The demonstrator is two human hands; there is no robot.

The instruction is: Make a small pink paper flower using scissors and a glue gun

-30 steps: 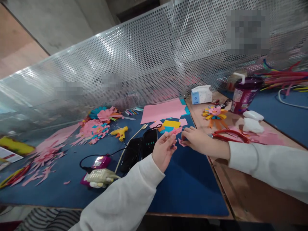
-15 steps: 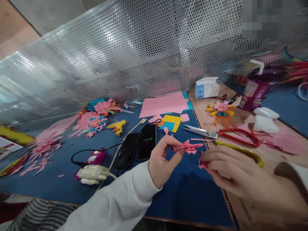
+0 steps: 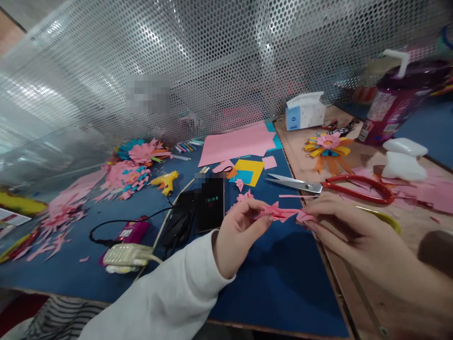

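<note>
In the head view my left hand (image 3: 238, 236) is closed, its thumb and fingers pinching a pointed pink folded-paper piece (image 3: 279, 212). My right hand (image 3: 357, 233) pinches a smaller pink paper piece (image 3: 303, 217) at the right tip of the first. The two pieces look to be in contact, though the fingers partly cover both. Just behind my left hand lies another pink folded piece (image 3: 244, 196). Red-handled scissors (image 3: 313, 185) rest beyond my right hand, blades pointing left. A yellow handle (image 3: 384, 218) is partly hidden by that hand.
A yellow glue gun (image 3: 165, 182), phone (image 3: 210, 208), cables and a beige power strip (image 3: 127, 255) occupy the left. Paper flowers (image 3: 132, 177) stand behind them. Farther right are a ribbon rosette (image 3: 329, 146), a tissue pack (image 3: 305, 113) and a purple cup (image 3: 392, 106).
My right hand has moved left with its pink paper, closing the gap to the piece in my left hand. The camera view has shifted slightly.
</note>
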